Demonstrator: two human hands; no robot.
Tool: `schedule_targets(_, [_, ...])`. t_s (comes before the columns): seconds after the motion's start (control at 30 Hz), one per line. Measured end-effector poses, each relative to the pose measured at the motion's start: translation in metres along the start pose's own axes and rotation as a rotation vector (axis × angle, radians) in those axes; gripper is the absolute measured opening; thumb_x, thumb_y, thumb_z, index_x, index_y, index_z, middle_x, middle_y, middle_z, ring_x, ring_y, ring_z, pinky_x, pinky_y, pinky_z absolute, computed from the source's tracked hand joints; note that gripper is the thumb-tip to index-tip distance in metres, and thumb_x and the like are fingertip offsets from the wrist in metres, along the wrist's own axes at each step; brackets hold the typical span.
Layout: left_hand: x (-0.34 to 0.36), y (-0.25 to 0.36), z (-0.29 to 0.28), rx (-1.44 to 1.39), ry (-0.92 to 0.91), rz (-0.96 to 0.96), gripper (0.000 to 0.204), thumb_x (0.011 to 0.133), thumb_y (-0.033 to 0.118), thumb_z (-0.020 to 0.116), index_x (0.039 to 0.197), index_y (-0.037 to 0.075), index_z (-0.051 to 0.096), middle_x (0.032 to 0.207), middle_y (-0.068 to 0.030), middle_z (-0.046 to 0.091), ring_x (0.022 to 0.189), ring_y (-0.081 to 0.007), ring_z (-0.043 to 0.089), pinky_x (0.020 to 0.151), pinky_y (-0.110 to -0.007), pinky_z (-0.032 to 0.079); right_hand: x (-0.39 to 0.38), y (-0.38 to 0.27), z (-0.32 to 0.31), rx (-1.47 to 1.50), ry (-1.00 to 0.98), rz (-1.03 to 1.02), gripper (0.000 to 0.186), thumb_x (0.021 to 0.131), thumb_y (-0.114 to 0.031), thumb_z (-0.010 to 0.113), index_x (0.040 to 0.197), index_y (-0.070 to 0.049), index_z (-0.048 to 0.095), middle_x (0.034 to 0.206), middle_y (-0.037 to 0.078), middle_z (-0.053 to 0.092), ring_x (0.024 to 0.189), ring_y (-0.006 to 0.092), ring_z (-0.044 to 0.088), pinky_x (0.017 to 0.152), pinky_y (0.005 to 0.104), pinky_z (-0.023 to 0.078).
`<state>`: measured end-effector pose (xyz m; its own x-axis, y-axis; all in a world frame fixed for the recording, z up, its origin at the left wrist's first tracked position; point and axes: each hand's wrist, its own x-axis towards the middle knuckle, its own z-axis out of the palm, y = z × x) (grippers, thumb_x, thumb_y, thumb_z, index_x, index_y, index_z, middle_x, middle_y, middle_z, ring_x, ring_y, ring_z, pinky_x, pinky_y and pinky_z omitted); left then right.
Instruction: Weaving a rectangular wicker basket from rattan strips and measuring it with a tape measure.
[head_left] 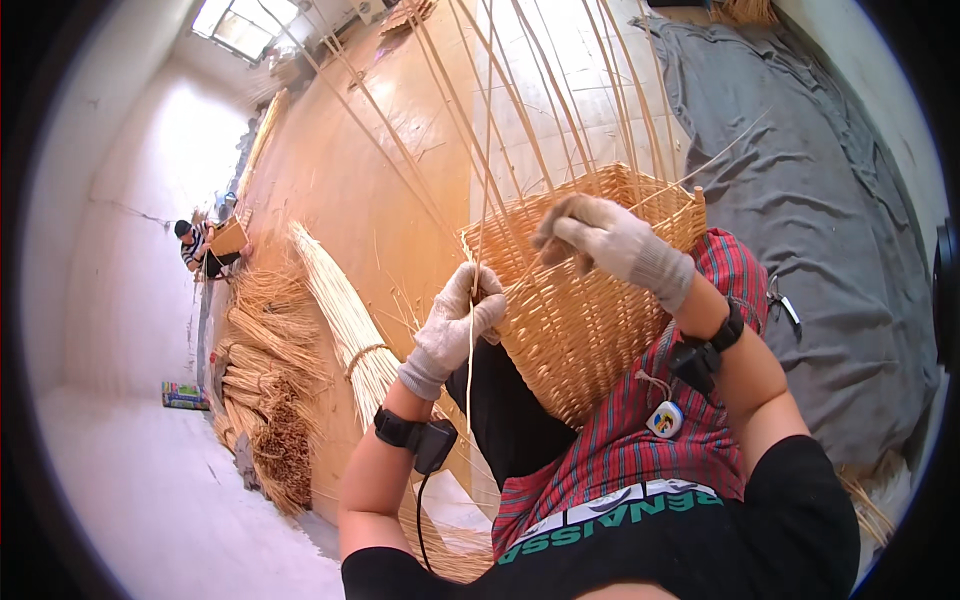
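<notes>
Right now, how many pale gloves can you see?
2. One is on your left hand, at the woven basket's left edge; the other is on your right hand, over its rim. The distant co-worker's hands are too small to make out.

Green lettering (640, 520) on a black shirt (790, 500)
</notes>
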<state>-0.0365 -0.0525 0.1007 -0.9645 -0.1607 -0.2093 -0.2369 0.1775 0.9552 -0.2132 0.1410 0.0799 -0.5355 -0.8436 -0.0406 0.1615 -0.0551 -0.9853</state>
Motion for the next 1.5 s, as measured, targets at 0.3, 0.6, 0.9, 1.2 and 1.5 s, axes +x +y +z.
schedule_targets(0.3, [-0.003,0.002,0.017,0.026,0.157,0.050,0.036,0.097,0.011,0.059,0.132,0.006,0.052,0.088,0.0028,0.051,0.068,-0.0071,0.053,0.059,-0.023,0.051,0.059,-0.019,0.048,-0.857,0.360,-0.392,0.073,0.090,-0.004,0.060,0.156,-0.016,0.033,0.126,0.014,0.064,0.099,0.0187,0.067,0.072,0.0312,0.059])
schedule_targets(0.6, [0.004,0.003,-0.012,0.136,-0.109,-0.065,0.039,0.102,0.016,0.056,0.140,0.009,0.060,0.094,0.0017,0.053,0.075,-0.0063,0.057,0.069,-0.024,0.057,-0.035,0.076,0.018,-0.266,0.522,-0.393,0.035,0.091,0.000,0.067,0.124,-0.011,0.069,0.098,0.003,0.066,0.084,0.0124,0.062,0.077,0.0281,0.055])
schedule_targets(0.9, [-0.004,-0.049,0.006,0.403,0.173,0.440,0.092,0.078,0.004,0.083,0.154,0.011,0.032,0.123,-0.0064,0.055,0.121,-0.0159,0.050,0.103,-0.032,0.047,-0.048,0.177,-0.063,-0.205,1.008,-0.214,0.050,0.088,0.002,0.071,0.133,-0.003,0.049,0.121,0.010,0.057,0.102,0.0156,0.060,0.091,0.0296,0.051])
schedule_targets(1.2, [-0.029,-0.111,-0.039,0.185,0.520,0.344,0.110,0.080,-0.004,0.077,0.163,0.020,0.009,0.152,-0.0124,0.050,0.140,-0.0235,0.045,0.115,-0.037,0.039,-0.012,0.225,-0.090,-0.445,0.851,-0.104,0.071,0.081,-0.003,0.076,0.142,0.002,0.038,0.134,0.021,0.056,0.115,0.0335,0.061,0.103,0.0374,0.047])
schedule_targets(1.5, [-0.085,-0.159,-0.047,0.158,0.701,0.079,0.122,0.077,-0.005,0.080,0.164,0.025,0.000,0.143,-0.0116,0.057,0.090,-0.0116,0.059,0.083,-0.026,0.053,-0.057,0.190,-0.007,-0.934,0.628,0.030,0.095,0.080,-0.011,0.075,0.155,0.007,0.019,0.149,0.033,0.040,0.139,0.0439,0.041,0.119,0.0413,0.032])
